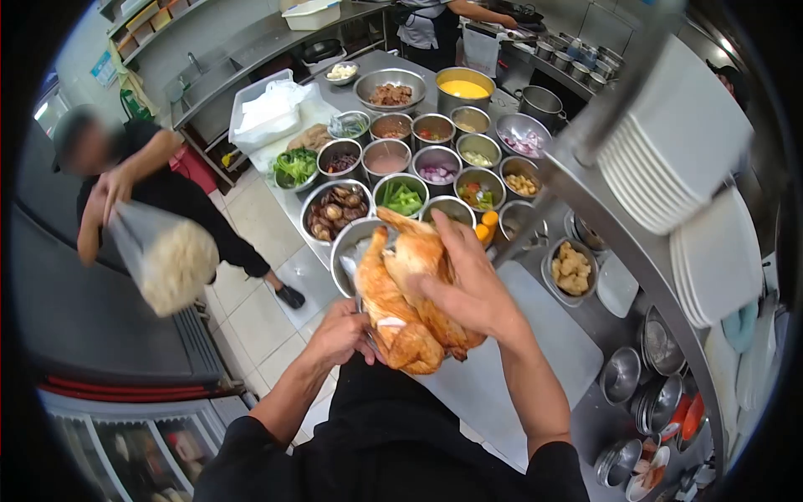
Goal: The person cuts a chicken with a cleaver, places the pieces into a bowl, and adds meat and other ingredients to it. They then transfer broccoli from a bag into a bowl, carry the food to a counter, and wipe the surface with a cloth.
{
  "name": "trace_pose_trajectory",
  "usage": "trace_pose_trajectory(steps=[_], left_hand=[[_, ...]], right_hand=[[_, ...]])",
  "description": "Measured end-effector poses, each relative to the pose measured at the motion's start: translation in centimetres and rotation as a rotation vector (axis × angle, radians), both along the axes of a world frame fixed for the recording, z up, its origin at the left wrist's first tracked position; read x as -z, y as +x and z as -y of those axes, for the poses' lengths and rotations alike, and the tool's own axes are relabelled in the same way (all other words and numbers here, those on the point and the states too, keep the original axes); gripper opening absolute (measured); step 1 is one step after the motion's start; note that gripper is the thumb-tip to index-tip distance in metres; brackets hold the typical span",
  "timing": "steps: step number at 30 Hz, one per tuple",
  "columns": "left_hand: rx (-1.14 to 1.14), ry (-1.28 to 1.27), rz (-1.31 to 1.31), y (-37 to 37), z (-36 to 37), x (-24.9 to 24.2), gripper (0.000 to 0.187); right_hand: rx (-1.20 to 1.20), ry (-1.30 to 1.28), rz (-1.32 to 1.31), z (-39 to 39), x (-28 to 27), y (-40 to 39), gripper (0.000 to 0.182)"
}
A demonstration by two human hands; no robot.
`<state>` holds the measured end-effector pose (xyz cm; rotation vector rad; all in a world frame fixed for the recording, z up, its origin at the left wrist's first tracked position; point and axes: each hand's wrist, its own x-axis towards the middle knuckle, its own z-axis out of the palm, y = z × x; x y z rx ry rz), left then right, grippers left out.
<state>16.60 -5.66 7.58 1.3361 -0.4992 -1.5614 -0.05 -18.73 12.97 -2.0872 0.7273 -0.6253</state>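
Note:
A whole golden-brown roast chicken [393,289] is in front of me, close to the camera. My right hand [477,289] lies over its upper right side, thumb and fingers bent around it. My left hand [339,330] is closed at the chicken's lower left edge. A bit of grey metal shows by its thumb, but what the fingers grip is mostly hidden. Partly behind the chicken sits a metal bowl [341,266] with something whitish inside. Below and to the right lies a white cutting board [535,335].
Metal tubs of mushrooms [337,211], chopped green peppers [401,199] and other ingredients crowd the counter. Stacked white plates [669,159] stand on a shelf at right. At left, a person [125,167] holds a plastic bag [171,259] of pale food. Another person works at the back.

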Motion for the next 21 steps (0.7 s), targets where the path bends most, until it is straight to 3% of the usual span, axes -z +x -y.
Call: trace_pose_trajectory(steps=[4,6,10,12,15,19,21], left_hand=[[-0.109,-0.094,0.004,8.8,5.9,-0.3,0.025],[-0.154,-0.127,-0.002,13.3,9.7,-0.3,0.025],[-0.224,-0.225,0.054,22.2,17.6,0.8,0.025],[-0.263,-0.225,0.09,26.6,21.9,2.2,0.028],[-0.304,-0.29,0.139,31.7,27.7,2.4,0.032],[-0.335,-0.293,0.117,37.1,34.1,4.0,0.034],[-0.359,-0.293,0.102,39.2,36.9,5.5,0.034]], right_hand=[[0.038,-0.122,0.02,6.4,-1.5,8.9,0.07],[0.06,0.013,0.088,10.1,-2.6,13.4,0.063],[0.173,-0.037,0.316,19.3,0.9,22.2,0.048],[0.437,-0.156,0.217,24.6,2.5,24.9,0.045],[0.77,-0.164,-0.136,34.0,8.1,27.8,0.053],[0.957,-0.032,-0.516,39.7,12.1,29.9,0.056],[0.89,0.105,-0.559,42.1,14.2,29.8,0.052]])
